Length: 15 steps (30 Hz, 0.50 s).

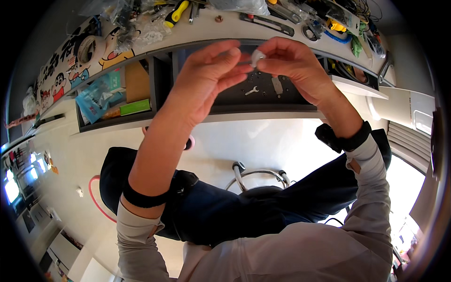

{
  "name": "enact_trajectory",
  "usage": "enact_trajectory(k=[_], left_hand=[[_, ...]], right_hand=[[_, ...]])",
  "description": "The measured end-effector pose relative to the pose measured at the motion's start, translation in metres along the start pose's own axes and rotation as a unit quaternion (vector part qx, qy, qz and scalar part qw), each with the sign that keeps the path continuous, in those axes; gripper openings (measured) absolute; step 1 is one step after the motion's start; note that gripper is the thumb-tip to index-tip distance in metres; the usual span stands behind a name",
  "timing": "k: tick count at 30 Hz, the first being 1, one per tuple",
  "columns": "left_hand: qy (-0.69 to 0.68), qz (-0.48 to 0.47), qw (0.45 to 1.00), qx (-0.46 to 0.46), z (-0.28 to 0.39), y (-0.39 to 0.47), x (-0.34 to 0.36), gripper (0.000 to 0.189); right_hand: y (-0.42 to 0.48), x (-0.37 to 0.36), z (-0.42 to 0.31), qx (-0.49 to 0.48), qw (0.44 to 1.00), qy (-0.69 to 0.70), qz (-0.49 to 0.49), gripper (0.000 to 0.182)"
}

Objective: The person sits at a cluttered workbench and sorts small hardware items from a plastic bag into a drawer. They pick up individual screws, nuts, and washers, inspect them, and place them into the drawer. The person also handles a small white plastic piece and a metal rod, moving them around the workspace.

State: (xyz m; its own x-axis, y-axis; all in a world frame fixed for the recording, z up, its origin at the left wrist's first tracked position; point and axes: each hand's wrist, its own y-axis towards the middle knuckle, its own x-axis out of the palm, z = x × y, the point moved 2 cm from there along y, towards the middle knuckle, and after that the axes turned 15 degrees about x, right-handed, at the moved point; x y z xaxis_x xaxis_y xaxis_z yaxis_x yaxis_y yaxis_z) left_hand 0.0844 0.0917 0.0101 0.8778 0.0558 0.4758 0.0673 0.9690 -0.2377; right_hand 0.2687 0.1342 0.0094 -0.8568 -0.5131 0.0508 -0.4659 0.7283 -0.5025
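Observation:
My right hand [294,67] pinches a small whitish piece [257,58], perhaps plastic, between thumb and fingertips above an open drawer. Close beside it on the left, my left hand [215,74] has its fingers spread, fingertips near the piece; whether they touch it I cannot tell. Nothing shows in the left hand's grip. Below the hands, in the dark drawer compartment, lie a small open-end wrench [252,91], a flat light-coloured piece [277,85] and several tiny dark parts.
The left drawer compartment holds a blue packet [93,102] and a green box [135,107]. On the desk above are a yellow-black screwdriver [177,13], a tape roll [91,50], a long dark slotted tool [266,24], plastic bags and cables. The drawer's front edge [264,108] runs below my hands.

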Motion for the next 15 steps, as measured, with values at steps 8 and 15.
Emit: enact_trajectory(k=[8,15], left_hand=[[0.013,0.002,1.000,-0.001,-0.005,0.002,-0.005,0.028],[-0.080,0.115,0.989,0.040,-0.008,0.005,-0.017,0.023]], right_hand=[[0.016,0.008,0.002,-0.031,0.998,-0.044,-0.021,0.021],[0.066,-0.063,0.137,-0.027,0.766,-0.636,-0.090,0.015]])
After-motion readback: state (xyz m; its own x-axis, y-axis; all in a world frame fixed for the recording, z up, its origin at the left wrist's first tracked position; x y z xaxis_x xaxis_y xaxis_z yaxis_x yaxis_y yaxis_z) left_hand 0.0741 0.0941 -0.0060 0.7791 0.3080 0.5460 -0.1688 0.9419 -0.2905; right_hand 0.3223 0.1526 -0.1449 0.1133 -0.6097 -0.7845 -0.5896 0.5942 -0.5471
